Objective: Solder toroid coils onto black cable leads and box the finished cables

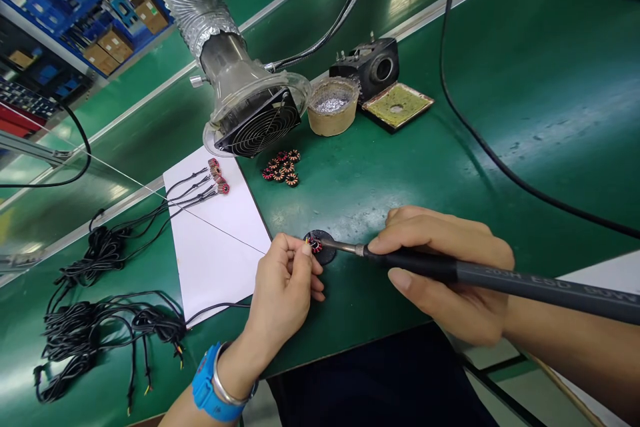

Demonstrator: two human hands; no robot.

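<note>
My right hand grips a soldering iron by its dark handle. The iron's metal tip reaches a small wound motor coil on a round black pad. Close beside the coil, my left hand is closed in a pinch on the end of a black cable, whose yellow wire shows at the fingertips. A thin strand of solder wire runs from the upper left to the left hand; whether the fingers hold it I cannot tell.
Several loose coils lie beneath a fume extractor. Coils with cables attached rest on white paper. Bundled black cables lie at left. A solder pot, a sponge tray and an iron stand are behind.
</note>
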